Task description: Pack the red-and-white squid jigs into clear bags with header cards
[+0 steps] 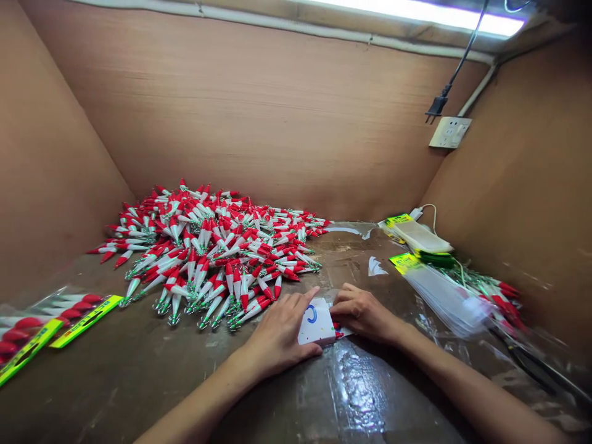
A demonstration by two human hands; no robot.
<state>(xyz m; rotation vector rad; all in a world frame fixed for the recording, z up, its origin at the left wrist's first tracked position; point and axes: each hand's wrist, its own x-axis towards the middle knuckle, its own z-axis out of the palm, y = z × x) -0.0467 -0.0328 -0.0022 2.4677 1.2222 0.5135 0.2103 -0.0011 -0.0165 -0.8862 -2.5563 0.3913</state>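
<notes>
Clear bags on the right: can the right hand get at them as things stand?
Probably yes: only bare table lies between the right hand and the clear bags, though the hand is busy at the white card.

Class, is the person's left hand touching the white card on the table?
Touching. Head view: the left hand wraps its thumb and forefinger around the white card, no gap.

We see only our own two arms, bare from the forearms down to the fingertips. Our left hand and our right hand are slim and long-fingered. The wrists are narrow, and the forearms are lean, smooth and uncovered.
</notes>
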